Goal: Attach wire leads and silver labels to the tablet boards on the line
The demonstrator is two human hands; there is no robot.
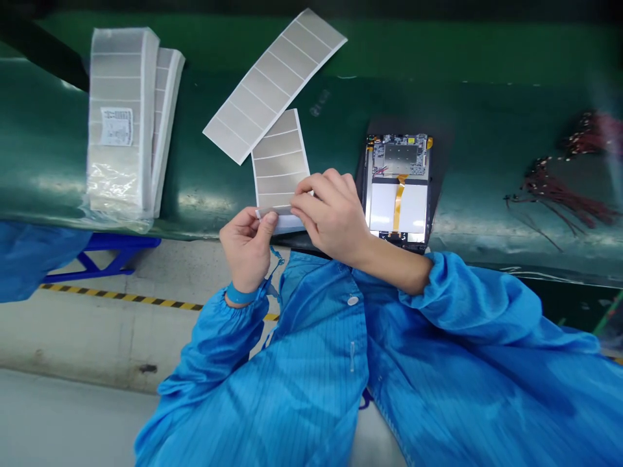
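While left hand (249, 251) pinches sticker sheet (281, 167), near end | right hand (335, 217) close, can't tell its grip | long side runs forward

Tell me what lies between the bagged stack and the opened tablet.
In the head view, a far sheet of grey strips, overlapping a near sheet, lies between them, with the left hand and right hand at the near sheet.
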